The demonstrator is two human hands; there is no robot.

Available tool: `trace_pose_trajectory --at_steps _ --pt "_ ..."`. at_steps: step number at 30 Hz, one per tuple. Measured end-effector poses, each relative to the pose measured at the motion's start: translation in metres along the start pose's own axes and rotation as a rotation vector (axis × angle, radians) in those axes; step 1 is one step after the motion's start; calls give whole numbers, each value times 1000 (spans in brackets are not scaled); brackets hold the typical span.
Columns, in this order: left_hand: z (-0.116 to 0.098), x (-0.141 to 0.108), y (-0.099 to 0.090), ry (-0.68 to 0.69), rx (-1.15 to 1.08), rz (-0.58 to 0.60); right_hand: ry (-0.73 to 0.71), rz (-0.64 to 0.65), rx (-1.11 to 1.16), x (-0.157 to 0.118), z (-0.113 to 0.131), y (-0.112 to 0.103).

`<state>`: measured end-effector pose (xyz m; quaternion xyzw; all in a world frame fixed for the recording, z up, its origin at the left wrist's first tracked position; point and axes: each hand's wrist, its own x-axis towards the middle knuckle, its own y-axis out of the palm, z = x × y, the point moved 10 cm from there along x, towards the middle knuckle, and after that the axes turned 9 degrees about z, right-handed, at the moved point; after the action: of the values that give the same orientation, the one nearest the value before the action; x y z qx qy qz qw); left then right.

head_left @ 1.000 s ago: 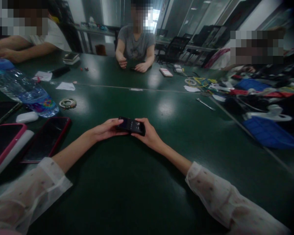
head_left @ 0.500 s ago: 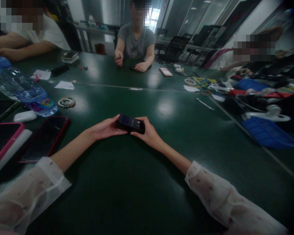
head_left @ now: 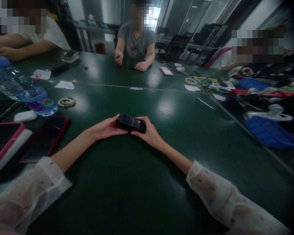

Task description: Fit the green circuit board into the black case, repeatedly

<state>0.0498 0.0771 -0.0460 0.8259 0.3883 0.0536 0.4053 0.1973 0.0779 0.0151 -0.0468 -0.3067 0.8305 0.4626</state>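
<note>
A small black device (head_left: pixel 131 123) with a dark screen and small light markings lies between my two hands above the green table (head_left: pixel 127 182). My left hand (head_left: pixel 106 128) grips its left end, thumb at the top edge and fingers underneath. Around the right end are the thumb and fingers of my right hand (head_left: pixel 148 130). The device's underside is hidden.
At left are a water bottle (head_left: pixel 36 94), a white case (head_left: pixel 25 116), a red-edged phone (head_left: pixel 45 138) and a pink-edged phone (head_left: pixel 5 140). A bracelet (head_left: pixel 66 102) lies beyond. Rightward are a wrench (head_left: pixel 205 103), cables (head_left: pixel 198 81) and a blue tray (head_left: pixel 269 132). People sit around the table.
</note>
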Motion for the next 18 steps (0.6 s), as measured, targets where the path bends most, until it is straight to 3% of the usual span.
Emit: trace_pose_trajectory --at_steps 18 --pt "0 -1 0 0 -44 -5 -33 5 -19 -2 2 0"
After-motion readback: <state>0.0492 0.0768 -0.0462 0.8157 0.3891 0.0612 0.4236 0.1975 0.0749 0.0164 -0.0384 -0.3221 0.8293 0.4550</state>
